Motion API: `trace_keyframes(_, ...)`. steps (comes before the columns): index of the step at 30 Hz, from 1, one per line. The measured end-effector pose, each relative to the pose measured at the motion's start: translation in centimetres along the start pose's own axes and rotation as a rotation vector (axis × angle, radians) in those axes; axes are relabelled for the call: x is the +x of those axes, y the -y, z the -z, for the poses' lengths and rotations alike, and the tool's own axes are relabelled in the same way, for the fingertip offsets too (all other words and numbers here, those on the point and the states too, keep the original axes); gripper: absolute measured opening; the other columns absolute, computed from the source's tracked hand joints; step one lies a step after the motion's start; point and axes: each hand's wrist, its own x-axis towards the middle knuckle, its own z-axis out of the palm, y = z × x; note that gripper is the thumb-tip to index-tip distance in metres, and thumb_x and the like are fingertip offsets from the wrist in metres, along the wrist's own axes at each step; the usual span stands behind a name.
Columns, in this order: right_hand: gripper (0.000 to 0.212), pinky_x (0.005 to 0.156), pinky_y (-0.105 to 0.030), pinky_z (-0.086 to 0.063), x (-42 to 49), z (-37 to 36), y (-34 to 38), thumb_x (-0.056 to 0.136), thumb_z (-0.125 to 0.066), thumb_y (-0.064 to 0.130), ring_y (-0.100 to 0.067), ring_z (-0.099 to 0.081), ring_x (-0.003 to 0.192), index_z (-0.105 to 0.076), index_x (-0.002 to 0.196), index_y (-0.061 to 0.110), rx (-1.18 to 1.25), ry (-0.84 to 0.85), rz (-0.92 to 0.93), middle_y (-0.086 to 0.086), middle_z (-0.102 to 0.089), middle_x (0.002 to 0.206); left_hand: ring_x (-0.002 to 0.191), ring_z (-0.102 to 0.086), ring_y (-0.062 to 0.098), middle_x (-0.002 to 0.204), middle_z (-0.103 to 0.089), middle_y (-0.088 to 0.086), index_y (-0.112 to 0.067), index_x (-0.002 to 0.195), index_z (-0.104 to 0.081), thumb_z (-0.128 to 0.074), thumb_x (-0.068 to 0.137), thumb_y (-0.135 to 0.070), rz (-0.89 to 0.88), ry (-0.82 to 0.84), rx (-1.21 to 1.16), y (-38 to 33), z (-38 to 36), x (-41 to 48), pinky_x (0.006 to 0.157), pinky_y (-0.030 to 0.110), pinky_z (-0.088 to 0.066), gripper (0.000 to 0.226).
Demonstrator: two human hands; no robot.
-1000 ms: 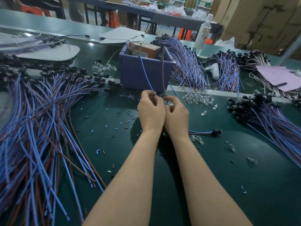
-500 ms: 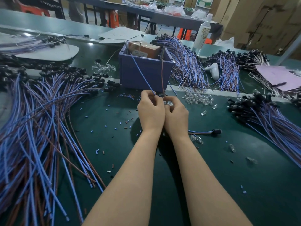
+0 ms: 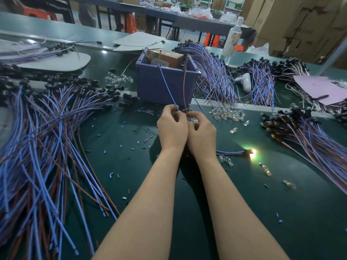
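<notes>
Pinching the blue wire (image 3: 167, 87) between thumb and fingertips, the left hand (image 3: 171, 128) sits at the frame's centre, pressed against the right hand (image 3: 201, 134), which pinches the brown wire (image 3: 184, 87). Both wires rise to the rim of the purple box (image 3: 150, 89) just above. Right of the wrists, a small lamp (image 3: 251, 151) glows on the green table (image 3: 281, 203).

Both forearms reach forward, left hand (image 3: 171, 128) and right hand (image 3: 201, 136) touching, fingers (image 3: 170, 109) curled.
</notes>
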Motion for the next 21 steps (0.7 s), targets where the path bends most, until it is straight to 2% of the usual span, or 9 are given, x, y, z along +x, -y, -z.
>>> trace_keyframes(7, 0.023, 0.078, -0.038, -0.050, 0.1, 0.0, 0.0, 0.089, -0.052, 0.013, -0.028, -0.062, 0.083, -0.065, 0.107, 0.018, -0.018, 0.003, 0.011, -0.010, -0.070, 0.088, 0.083, -0.057, 0.014, 0.083, -0.059, -0.005, -0.009, 0.105, -0.061, -0.051, 0.091, -0.009, 0.017, 0.010, 0.013, -0.2, 0.2, 0.0, 0.072, 0.014, -0.039, 0.017)
trace_keyframes(12, 0.023, 0.074, -0.035, -0.047, 0.2, -0.1, -0.2, 0.089, -0.051, 0.012, -0.022, -0.056, 0.074, -0.066, 0.106, 0.016, -0.007, 0.007, 0.018, -0.008, -0.067, 0.081, 0.086, -0.059, 0.017, 0.083, -0.059, -0.005, -0.009, 0.104, -0.061, -0.051, 0.091, -0.008, 0.031, 0.022, 0.015, -0.4, 0.2, -0.1, 0.080, 0.023, -0.045, 0.016)
trace_keyframes(14, 0.024, 0.072, -0.034, -0.046, 0.2, 0.0, -0.1, 0.088, -0.051, 0.011, -0.021, -0.054, 0.072, -0.066, 0.106, 0.017, -0.002, 0.004, 0.016, -0.007, -0.065, 0.077, 0.086, -0.059, 0.017, 0.086, -0.062, -0.002, -0.009, 0.104, -0.062, -0.051, 0.091, -0.008, 0.027, 0.019, 0.016, -0.4, 0.2, -0.1, 0.079, 0.020, -0.044, 0.017)
trace_keyframes(17, 0.024, 0.075, -0.037, -0.049, 0.0, 0.1, 0.1, 0.088, -0.052, 0.012, -0.025, -0.061, 0.077, -0.067, 0.106, 0.018, 0.003, 0.012, 0.018, -0.007, -0.069, 0.080, 0.091, -0.060, 0.016, 0.100, -0.068, 0.005, -0.008, 0.108, -0.065, -0.051, 0.093, -0.012, 0.029, 0.032, 0.025, -0.6, 0.4, -0.2, 0.078, 0.015, -0.042, 0.021)
trace_keyframes(19, 0.027, 0.079, -0.035, -0.050, -0.2, 0.3, 0.3, 0.088, -0.051, 0.010, -0.023, -0.063, 0.082, -0.067, 0.108, 0.018, 0.001, 0.026, 0.044, -0.004, -0.070, 0.085, 0.095, -0.062, 0.020, 0.101, -0.069, 0.008, -0.007, 0.107, -0.067, -0.052, 0.095, -0.017, 0.030, 0.047, 0.022, -0.9, 0.6, -0.1, 0.088, 0.026, -0.047, 0.022)
trace_keyframes(21, 0.030, 0.082, -0.026, -0.046, -0.3, 0.8, 0.9, 0.089, -0.049, 0.007, -0.017, -0.063, 0.089, -0.067, 0.111, 0.017, -0.001, 0.054, 0.099, -0.002, -0.072, 0.097, 0.095, -0.063, 0.023, 0.097, -0.070, 0.009, -0.004, 0.104, -0.068, -0.053, 0.096, -0.021, 0.033, 0.065, -0.021, -1.5, 0.9, 0.2, 0.091, 0.037, -0.049, 0.025)
